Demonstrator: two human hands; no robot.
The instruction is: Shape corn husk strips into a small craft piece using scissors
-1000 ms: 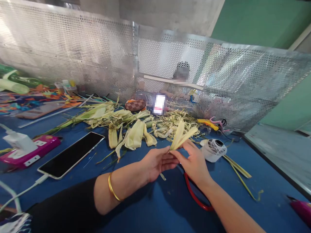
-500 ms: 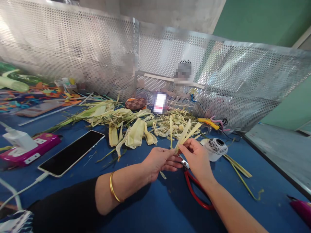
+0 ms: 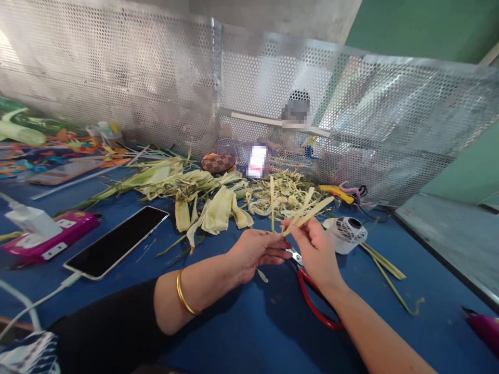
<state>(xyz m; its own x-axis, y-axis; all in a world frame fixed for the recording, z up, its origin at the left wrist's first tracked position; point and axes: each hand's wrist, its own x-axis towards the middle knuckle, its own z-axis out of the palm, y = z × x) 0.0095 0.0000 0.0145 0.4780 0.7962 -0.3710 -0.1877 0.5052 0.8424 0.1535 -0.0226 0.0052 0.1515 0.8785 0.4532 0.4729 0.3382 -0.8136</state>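
Note:
Pale corn husk strips (image 3: 317, 209) fan upward between my two hands. My left hand (image 3: 257, 253), with a gold bangle on its wrist, pinches their lower ends between thumb and forefinger; its other fingers curl loosely below. My right hand (image 3: 317, 254) pinches the same strips from the right, thumb against fingers. One narrow strip stands upright at the left of the bunch. Red-handled scissors (image 3: 297, 257) lie on the blue table under my hands, their blades partly hidden. Behind my right hand sits a white, net-patterned roll (image 3: 348, 238), with loose stalks (image 3: 385, 265) beside it.
Husks (image 3: 216, 210) and a heap of shredded pieces (image 3: 288, 192) lie beyond my hands. To the left are a black-screened phone (image 3: 117, 241) and a purple power strip (image 3: 58, 239) with cables. A perforated metal screen (image 3: 163, 88) closes off the back; a person sits behind it.
The held strips have spread and tilted further right, with my right hand's fingers shifted along them. My left hand stays nearly in place, still pinching the lower ends.

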